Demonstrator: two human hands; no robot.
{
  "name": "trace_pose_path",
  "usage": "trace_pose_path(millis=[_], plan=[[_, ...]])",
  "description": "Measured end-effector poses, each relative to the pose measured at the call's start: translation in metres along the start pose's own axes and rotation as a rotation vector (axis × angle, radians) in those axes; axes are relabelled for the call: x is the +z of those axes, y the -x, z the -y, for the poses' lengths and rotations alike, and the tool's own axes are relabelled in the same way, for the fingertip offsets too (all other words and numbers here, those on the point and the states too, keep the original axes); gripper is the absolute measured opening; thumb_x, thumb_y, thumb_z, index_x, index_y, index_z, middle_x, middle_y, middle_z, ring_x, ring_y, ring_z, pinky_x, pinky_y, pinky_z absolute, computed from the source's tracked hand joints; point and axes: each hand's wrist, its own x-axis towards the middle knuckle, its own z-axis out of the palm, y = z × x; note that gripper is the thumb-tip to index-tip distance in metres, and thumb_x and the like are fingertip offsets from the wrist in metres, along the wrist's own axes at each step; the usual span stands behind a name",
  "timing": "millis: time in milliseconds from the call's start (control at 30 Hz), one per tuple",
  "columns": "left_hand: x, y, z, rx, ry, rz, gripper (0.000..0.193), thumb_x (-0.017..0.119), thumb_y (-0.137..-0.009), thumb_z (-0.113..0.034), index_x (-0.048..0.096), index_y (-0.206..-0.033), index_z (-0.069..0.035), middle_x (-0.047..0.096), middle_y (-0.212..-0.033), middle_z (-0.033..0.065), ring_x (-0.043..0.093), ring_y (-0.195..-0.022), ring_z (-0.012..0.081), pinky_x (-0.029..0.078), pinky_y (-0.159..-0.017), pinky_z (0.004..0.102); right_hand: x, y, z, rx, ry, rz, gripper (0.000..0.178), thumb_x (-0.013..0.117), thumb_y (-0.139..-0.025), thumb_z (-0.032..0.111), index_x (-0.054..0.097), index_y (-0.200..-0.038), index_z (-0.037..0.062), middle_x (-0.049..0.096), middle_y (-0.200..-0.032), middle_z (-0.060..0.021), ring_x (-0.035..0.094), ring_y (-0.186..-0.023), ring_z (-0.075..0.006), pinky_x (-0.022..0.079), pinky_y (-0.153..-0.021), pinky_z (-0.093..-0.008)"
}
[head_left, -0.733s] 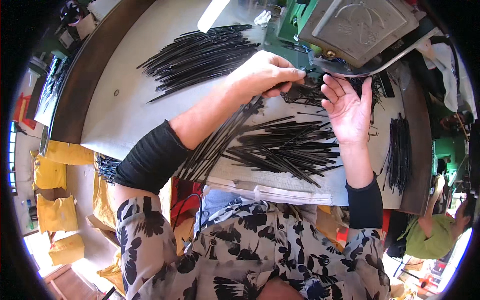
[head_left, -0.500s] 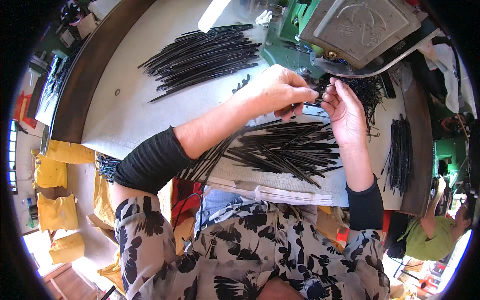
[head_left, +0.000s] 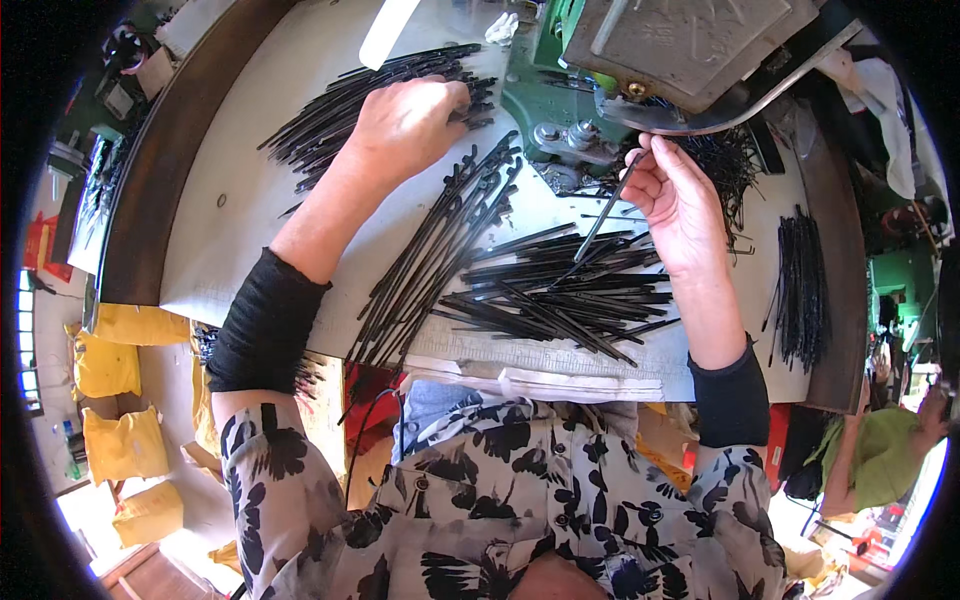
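My left hand (head_left: 412, 125) is over the far-left pile of thin black rods (head_left: 335, 110). Its fingers curl down at the pile's right end; the fingertips are hidden, so what they pinch, if anything, does not show. Near the machine, my right hand (head_left: 680, 200) pinches one thin black rod (head_left: 606, 220) between thumb and fingers. That rod slants down to the left, its lower end over the middle pile of black rods (head_left: 560, 295). Between the piles, a bundle of long black rods with bent or knobbed far ends (head_left: 435, 260) lies slantwise toward the table's front edge.
A green machine (head_left: 545, 120) with a grey metal cover (head_left: 690, 50) stands at the far side of the pale table (head_left: 215, 255). Thin dark pieces (head_left: 735, 165) heap up behind my right hand. More black rods (head_left: 798, 290) lie at right. A person in green (head_left: 875, 460) is beyond.
My left hand has left my right hand and moved left to the far pile. A rod now shows clearly in my right hand, and the slanting bundle is uncovered.
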Motion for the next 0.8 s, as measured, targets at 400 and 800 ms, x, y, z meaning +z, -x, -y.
trace_pose_path(millis=[400,800], plan=[[-0.003,-0.001,-0.008,0.027,0.063,-0.084,0.020,0.064,-0.076,-0.022,0.064,-0.088,-0.006,0.065,-0.080,0.0117,0.063,-0.076,0.0299,0.049,-0.069,0.0371,0.001,0.000,-0.002,0.027,0.047,0.018,0.023,0.053,-0.091,0.017,0.059,-0.100,-0.0029,0.064,-0.082,-0.0118,0.065,-0.068,-0.0175,0.055,-0.060,-0.0272],[-0.006,0.000,-0.048,0.256,0.282,-0.251,0.023,0.064,-0.078,-0.020,0.063,-0.095,-0.004,0.064,-0.086,0.0109,0.062,-0.076,0.0290,0.049,-0.068,0.0340,0.024,0.013,0.003,0.252,0.303,0.214,0.026,0.054,-0.090,0.021,0.059,-0.102,-0.0016,0.061,-0.073,-0.0055,0.057,-0.050,-0.0106,0.045,-0.045,-0.0201]])
